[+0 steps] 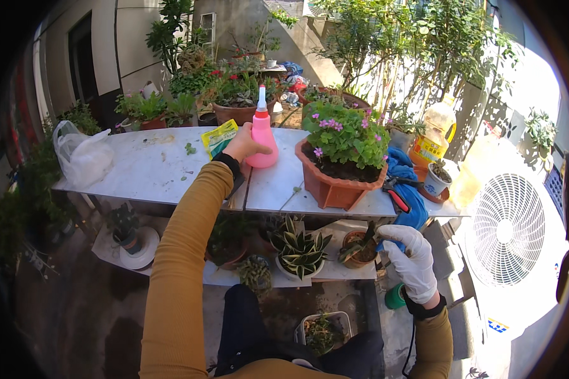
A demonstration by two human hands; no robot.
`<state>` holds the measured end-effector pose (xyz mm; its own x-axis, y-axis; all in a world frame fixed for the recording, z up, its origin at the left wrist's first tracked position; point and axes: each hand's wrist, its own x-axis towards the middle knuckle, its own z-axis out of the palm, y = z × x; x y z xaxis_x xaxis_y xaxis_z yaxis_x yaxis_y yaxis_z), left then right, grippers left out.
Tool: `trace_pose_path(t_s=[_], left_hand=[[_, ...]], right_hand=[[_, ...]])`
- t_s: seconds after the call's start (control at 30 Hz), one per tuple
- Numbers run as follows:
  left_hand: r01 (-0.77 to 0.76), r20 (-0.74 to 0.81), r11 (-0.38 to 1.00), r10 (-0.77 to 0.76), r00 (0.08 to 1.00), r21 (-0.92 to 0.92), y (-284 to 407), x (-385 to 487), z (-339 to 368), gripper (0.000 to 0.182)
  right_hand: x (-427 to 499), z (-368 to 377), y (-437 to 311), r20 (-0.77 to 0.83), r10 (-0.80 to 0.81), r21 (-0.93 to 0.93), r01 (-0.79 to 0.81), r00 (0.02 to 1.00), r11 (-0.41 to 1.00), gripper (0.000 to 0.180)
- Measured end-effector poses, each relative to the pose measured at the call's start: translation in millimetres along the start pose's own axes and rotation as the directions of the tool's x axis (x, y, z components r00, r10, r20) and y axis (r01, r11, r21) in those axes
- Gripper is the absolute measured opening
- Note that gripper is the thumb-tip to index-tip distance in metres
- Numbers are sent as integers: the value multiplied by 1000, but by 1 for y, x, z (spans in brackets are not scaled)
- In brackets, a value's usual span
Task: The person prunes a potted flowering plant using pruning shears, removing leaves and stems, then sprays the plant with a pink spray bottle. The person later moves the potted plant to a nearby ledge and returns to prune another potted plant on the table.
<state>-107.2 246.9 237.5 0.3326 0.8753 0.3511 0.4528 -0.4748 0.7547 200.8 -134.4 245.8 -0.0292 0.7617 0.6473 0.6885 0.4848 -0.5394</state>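
Note:
My bare left hand (247,144) is wrapped around a pink plastic squeeze bottle (264,142) with a red collar and a pale nozzle. The bottle is upright at the white tabletop (137,161). Just left of it lies a yellow-and-green packet (218,136), partly behind my hand. My right hand (410,260), in a white glove, is in front of the table's right end. Its fingers pinch a small blue thing (394,245), mostly hidden. To the bottle's right stands a terracotta-coloured planter (334,187) with a pink-flowered oxalis-like plant (346,135).
Red-handled pruning shears (399,199) lie on a blue cloth (415,213) at the table's right. A small white pot (437,180) and an oil jug (431,132) stand nearby. A plastic bag (87,156) sits left. Potted plants (301,251) fill the lower shelf; a fan-grilled unit (507,232) stands right.

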Motion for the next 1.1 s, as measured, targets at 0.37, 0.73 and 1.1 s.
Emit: trace_pose_path(t_s=[0.37,0.73,1.1], left_hand=[[-179,-123,981,169,978,-72,16,-21,1,54],[-428,-278,879,366,888,-210,106,-102,-40,47],[-484,64,834,516,854,-265,166,-213,80,51]], right_hand=[[31,35,-25,168,-32,76,20,985,997,29],[71,47,-38,-2,-91,215,89,996,973,51],[65,49,-37,75,49,126,-59,996,990,86]])
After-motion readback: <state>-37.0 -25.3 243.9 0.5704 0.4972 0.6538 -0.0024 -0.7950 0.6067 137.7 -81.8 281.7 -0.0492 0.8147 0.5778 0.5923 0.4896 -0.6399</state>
